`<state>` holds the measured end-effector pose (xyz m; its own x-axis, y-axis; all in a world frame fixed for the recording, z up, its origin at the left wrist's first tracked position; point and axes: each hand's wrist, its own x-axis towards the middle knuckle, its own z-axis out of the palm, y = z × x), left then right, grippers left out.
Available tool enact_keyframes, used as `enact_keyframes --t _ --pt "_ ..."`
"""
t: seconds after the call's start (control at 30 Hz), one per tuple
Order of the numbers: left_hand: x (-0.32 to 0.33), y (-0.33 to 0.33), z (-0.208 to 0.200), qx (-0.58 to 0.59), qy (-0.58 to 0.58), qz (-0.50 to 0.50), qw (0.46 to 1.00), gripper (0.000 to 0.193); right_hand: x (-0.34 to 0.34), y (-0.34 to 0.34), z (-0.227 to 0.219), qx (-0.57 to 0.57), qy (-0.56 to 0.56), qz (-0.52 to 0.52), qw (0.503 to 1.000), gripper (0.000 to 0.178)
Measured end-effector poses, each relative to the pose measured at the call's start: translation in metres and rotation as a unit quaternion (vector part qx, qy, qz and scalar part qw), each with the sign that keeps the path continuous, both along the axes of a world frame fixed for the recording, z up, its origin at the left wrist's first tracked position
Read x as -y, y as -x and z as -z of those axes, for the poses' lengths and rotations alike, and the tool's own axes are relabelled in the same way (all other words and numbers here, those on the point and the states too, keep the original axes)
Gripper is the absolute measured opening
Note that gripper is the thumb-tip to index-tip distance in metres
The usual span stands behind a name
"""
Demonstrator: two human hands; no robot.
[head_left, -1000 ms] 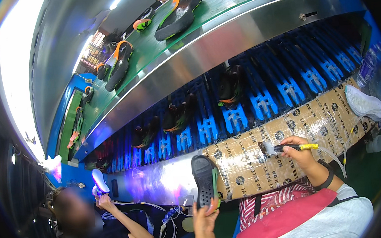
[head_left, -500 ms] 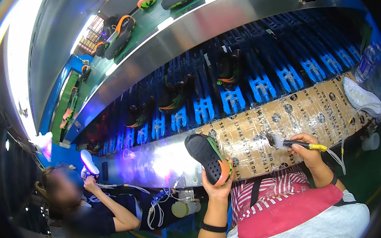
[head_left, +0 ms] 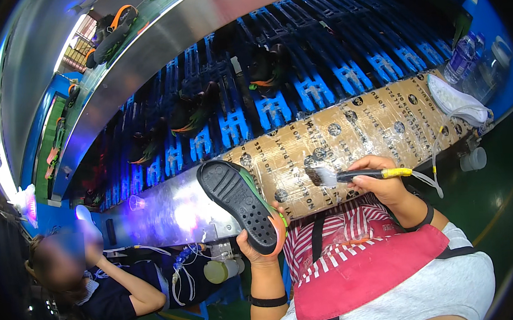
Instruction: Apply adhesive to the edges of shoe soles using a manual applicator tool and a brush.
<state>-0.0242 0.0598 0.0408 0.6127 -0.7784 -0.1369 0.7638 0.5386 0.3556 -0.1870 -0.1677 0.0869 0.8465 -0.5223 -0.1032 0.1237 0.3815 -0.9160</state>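
Observation:
My left hand (head_left: 259, 250) grips a black clog (head_left: 239, 203) with green and orange edges by its lower end, its perforated sole turned up toward me. The clog is tilted, held over the front edge of the bench. In my right hand (head_left: 379, 181) is a brush (head_left: 345, 176) with a black handle and a yellow-wrapped end, from which a thin clear tube runs. Its pale bristles, dark at the tip, point left toward the clog, apart from it and above the cardboard.
Printed cardboard (head_left: 341, 142) under clear film covers the bench beside a bare metal stretch (head_left: 171, 216). Behind run blue racks (head_left: 274, 110) carrying dark shoes. A white shoe-shaped piece (head_left: 457, 99) and plastic bottles (head_left: 460, 59) stand at right. A co-worker (head_left: 119, 282) sits at left.
The clog has turned to show more of its sole and sits nearer to me. My right hand has brought the brush leftward, closer to the clog. The whole view has shifted somewhat.

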Motion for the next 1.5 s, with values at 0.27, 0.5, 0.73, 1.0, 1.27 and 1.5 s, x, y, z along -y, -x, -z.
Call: enact_keyframes --t 0.27,0.5,0.73,1.0,1.27,1.5 --pt "-0.009 0.025 0.03 -0.03 -0.055 -0.011 0.998 0.071 -0.017 -0.007 -0.008 0.002 0.031 -0.04 0.999 0.022" --pt "0.012 0.032 0.022 -0.009 -0.018 0.011 1.0 0.064 -0.035 -0.028 -0.038 0.08 0.241 -0.056 0.966 0.019" --pt "0.036 0.045 0.019 -0.009 -0.056 0.064 0.996 0.066 -0.046 -0.063 -0.048 0.192 0.56 0.122 0.797 0.023" --pt "0.035 0.054 0.019 -0.038 -0.097 0.102 0.989 0.064 -0.064 -0.074 -0.028 0.149 0.63 0.036 0.761 0.015" --pt "0.03 0.048 0.022 -0.038 -0.077 0.068 0.994 0.061 -0.05 -0.065 -0.028 0.188 0.573 0.072 0.794 0.025" --pt "0.026 0.04 0.019 0.016 -0.123 0.112 0.986 0.056 -0.056 -0.057 -0.024 0.235 0.562 -0.043 0.792 0.018"
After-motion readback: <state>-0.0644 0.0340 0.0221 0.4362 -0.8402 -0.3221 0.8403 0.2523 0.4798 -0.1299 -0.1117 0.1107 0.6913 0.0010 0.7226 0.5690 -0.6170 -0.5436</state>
